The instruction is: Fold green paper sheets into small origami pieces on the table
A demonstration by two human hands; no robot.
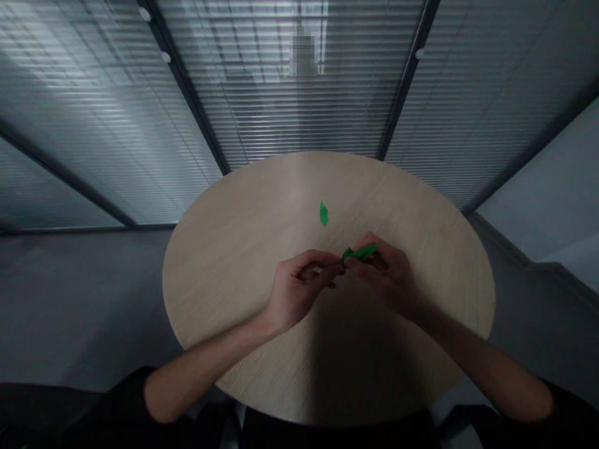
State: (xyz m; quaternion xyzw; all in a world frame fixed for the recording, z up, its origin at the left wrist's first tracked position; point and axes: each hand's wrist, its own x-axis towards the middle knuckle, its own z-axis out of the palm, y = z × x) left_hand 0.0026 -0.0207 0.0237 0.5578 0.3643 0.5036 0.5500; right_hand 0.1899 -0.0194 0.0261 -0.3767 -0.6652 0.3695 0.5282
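Observation:
Between my two hands, above the middle of the round table, is a small piece of folded green paper [364, 251]. My left hand [299, 284] pinches its left end between thumb and fingertips. My right hand [388, 274] grips it from the other side, thumb in front and fingers behind, with a pointed green part sticking out over the fingers. How the folds meet at the fingertips is hidden. Farther back on the table lies a second green folded piece [324, 213], narrow and pointed at both ends, touched by neither hand.
The round light-wood table [224, 249] stands close to glass partitions with blinds [262, 112] behind it. A white wall [552, 181] is at the right. Grey floor [70, 299] shows around the table, and my shadow falls across its near part.

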